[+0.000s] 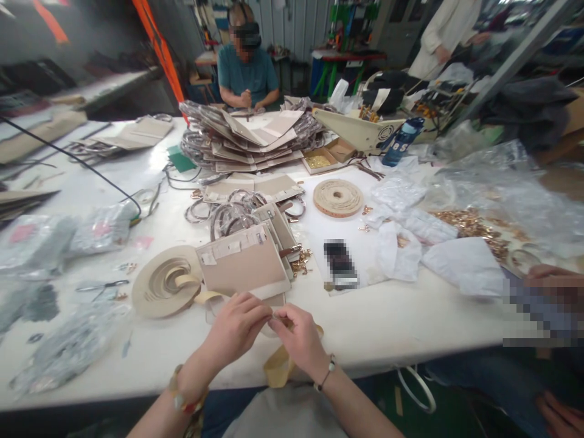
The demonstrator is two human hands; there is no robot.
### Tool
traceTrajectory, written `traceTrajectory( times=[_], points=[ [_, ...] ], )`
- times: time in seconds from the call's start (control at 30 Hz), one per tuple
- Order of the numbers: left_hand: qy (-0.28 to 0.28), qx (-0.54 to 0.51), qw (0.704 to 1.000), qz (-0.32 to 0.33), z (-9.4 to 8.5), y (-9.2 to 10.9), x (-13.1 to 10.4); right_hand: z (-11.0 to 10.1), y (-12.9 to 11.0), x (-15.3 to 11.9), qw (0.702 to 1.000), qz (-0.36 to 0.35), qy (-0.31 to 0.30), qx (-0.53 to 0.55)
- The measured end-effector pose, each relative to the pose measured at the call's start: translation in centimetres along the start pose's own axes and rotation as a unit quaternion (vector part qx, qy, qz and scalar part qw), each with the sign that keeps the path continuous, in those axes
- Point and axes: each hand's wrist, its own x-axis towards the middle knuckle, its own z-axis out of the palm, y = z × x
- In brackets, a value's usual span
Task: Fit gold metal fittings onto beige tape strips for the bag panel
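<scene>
My left hand (241,325) and my right hand (298,337) meet at the table's front edge, fingertips pinched together. Whatever is between the fingertips is too small to make out. A yellowish tape (277,368) hangs below my right hand, in front of my body. More tape runs from behind my left hand toward a cream tape roll (146,286) lying on the left. Just beyond my hands lies a beige flat panel (246,261) with small white labels. Gold-coloured clasps (302,261) are heaped beside it.
Stacked panels (255,143) stand farther back, a person (249,70) behind them. A second tape roll (338,198), a blue bottle (402,141), a phone (340,263) and plastic bags (396,249) lie to the right. Pliers (103,286) are on the left. Another person's hand (554,277) is at the right edge.
</scene>
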Motion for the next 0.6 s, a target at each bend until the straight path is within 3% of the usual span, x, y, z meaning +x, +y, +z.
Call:
traceTrajectory(
  times=[0.07,0.13,0.23,0.3,0.37,0.43,0.5,0.53,0.6],
  points=[
    [-0.010,0.031,0.999,0.012,0.2,0.0,0.0,0.1,0.1,0.0,0.999,0.016,-0.005,0.043],
    [0.000,0.062,0.997,0.041,0.4,0.2,0.0,0.4,0.5,0.2,0.985,0.075,-0.007,0.153],
    [0.049,0.069,0.992,0.089,0.8,0.7,0.1,1.1,1.5,0.7,0.922,0.180,0.024,0.343],
    [0.103,0.036,0.992,0.060,0.9,1.0,0.5,1.2,2.3,1.1,0.892,0.209,0.070,0.396],
    [0.177,-0.022,0.983,-0.047,0.9,0.6,1.4,0.9,3.0,1.2,0.891,0.207,0.106,0.390],
    [0.254,-0.120,0.938,-0.203,1.0,-0.6,2.9,0.5,3.6,1.2,0.909,0.185,0.116,0.354],
    [0.313,-0.252,0.851,-0.339,1.2,-2.5,4.6,0.1,4.2,0.9,0.934,0.159,0.106,0.301],
    [0.335,-0.316,0.802,-0.381,1.4,-3.6,5.5,0.0,4.5,0.8,0.946,0.145,0.101,0.272],
    [0.347,-0.358,0.767,-0.405,1.7,-5.4,6.9,-0.2,5.1,0.5,0.964,0.118,0.095,0.219]
  ],
)
